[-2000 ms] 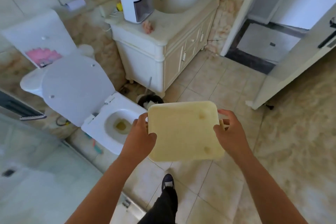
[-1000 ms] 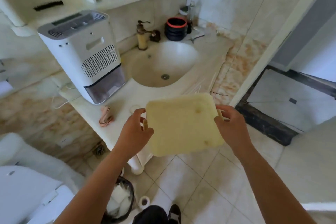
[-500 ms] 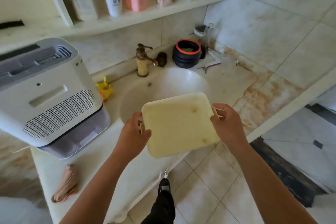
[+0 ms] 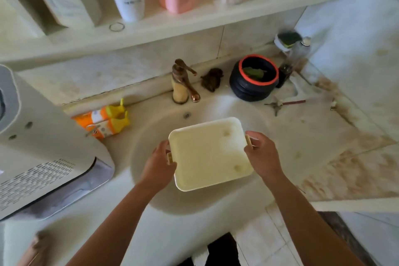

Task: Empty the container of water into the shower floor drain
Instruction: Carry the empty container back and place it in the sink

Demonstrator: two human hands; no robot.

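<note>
A pale yellow square container point(image 4: 209, 154) with small side handles hangs above the round sink basin point(image 4: 149, 136). My left hand point(image 4: 158, 163) grips its left handle and my right hand point(image 4: 260, 154) grips its right handle. I look down into the container; it is roughly level, and I cannot tell whether water is in it. The shower floor drain is out of view.
A bronze tap point(image 4: 183, 82) stands behind the basin. A white appliance point(image 4: 43, 157) fills the counter at left. A black collapsible cup with a red rim point(image 4: 254, 77) and scissors point(image 4: 280, 104) lie at the right. Bottles line the shelf point(image 4: 172, 21) above.
I turned from the toilet and shower side toward the vanity and came closer. The container, still in both hands, now hangs over the sink basin.
</note>
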